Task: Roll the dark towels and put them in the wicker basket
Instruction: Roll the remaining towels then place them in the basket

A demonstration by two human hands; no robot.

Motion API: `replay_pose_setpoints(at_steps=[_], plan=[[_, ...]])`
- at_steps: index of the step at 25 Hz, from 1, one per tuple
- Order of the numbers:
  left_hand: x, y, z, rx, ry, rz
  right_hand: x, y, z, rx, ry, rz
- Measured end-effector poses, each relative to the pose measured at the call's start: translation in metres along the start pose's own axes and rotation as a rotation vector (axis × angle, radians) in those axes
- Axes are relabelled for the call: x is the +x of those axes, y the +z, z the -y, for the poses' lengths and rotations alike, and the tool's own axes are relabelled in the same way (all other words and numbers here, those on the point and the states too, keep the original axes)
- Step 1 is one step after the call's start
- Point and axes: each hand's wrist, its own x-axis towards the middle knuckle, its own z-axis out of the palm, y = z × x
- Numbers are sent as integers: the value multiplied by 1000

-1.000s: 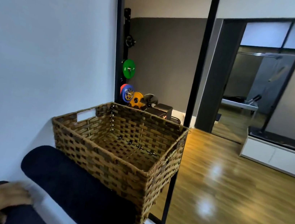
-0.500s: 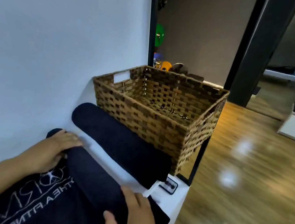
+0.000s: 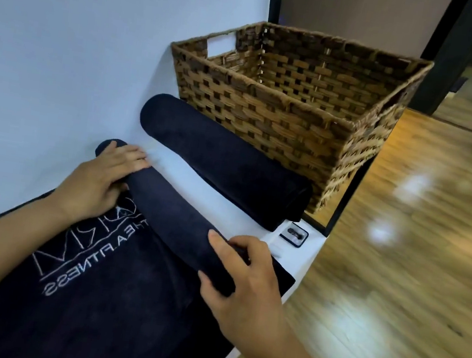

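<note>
Lying at lower centre on counter [image 3: 196, 191]: half-rolled towel [image 3: 172, 215], clasped at either end by left hand [image 3: 104, 178] and right hand [image 3: 244, 283]. Finished roll [image 3: 225, 162] is set against basket [image 3: 267, 116], upper right.

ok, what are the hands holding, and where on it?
Both grip the half-rolled towel at its rolled part: left hand at the end by the wall, right hand at the end by the shelf edge.
</note>
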Motion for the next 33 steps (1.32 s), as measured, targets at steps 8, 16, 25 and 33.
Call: replay_pose_setpoints(at_steps=[8, 16, 25, 33], plan=[[-14, -31, 10, 104, 163, 73, 0, -1, -6, 20, -88, 54], [78, -40, -9, 217, 188, 683, 0, -2, -10, 22, -59, 88], [15, -5, 2, -2, 79, 79, 6, -6, -16, -20, -192, 33], [-22, -10, 4, -48, -32, 111, -7, 1, 14, -55, -399, 205]])
